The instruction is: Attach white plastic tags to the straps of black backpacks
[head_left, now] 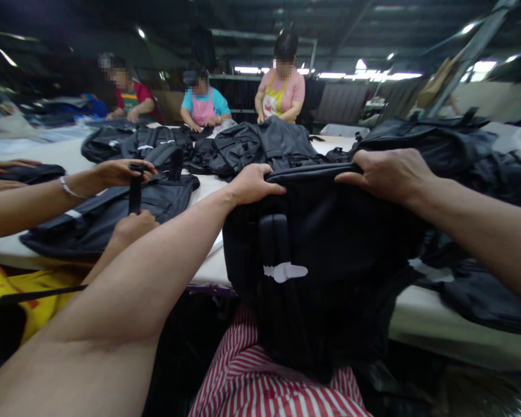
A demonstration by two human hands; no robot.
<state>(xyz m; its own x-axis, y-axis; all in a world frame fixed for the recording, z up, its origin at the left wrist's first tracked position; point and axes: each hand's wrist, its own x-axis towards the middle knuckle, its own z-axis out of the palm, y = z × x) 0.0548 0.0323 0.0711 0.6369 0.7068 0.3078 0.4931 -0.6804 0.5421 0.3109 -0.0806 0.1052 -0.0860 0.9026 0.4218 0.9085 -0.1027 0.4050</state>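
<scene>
A black backpack stands upright at the near table edge, leaning against my lap, with a white tag on its front strap. My left hand grips its top edge on the left, fingers curled over the rim. My right hand is closed over the same top edge on the right. Both arms reach forward across the frame.
A co-worker's hands at my left handle a strap on another black bag. More black bags are piled across the white table. Three people work at the far side. Dark bags lie at my right.
</scene>
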